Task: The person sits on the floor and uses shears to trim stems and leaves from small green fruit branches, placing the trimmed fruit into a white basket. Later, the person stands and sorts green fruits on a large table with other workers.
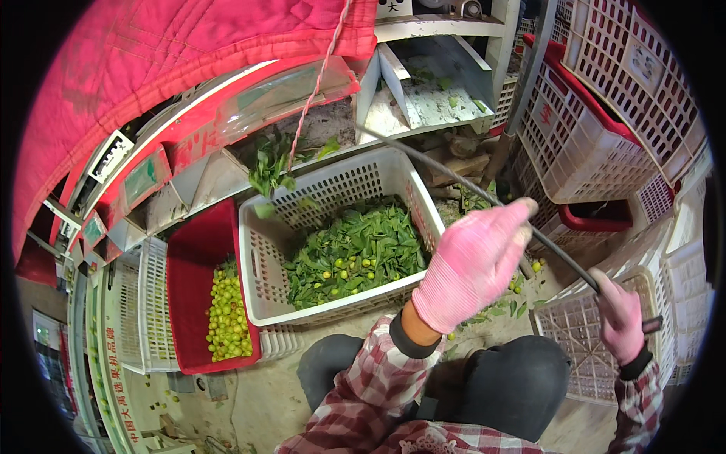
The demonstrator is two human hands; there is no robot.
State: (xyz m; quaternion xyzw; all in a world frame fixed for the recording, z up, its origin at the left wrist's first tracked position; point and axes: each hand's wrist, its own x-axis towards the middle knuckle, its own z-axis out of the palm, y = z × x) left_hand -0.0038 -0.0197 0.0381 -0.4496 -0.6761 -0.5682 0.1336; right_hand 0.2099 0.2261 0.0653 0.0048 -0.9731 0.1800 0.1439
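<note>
A long dark metal rod [437, 164] slants across the view, from the sorting machine's lower edge down to the right. My left hand [473, 264], in a pink knitted glove, grips the rod near its middle. Farther down, my right hand [619, 323], gloved the same way, holds it close to its near end. The far tip lies by a metal chute [448, 93] scattered with leaves. Left of my left hand stands a white plastic crate [340, 299] with green leaves [363, 232] and several small yellow-green fruits inside.
A red-lined crate [195, 284] holding yellow-green fruits [227, 323] stands to the left. Stacked crates [584, 125] rise at the right, and another crate [590, 340] lies beside my knee. A twisted cord [317, 85] hangs before the machine. A red quilted cover [170, 51] drapes over it.
</note>
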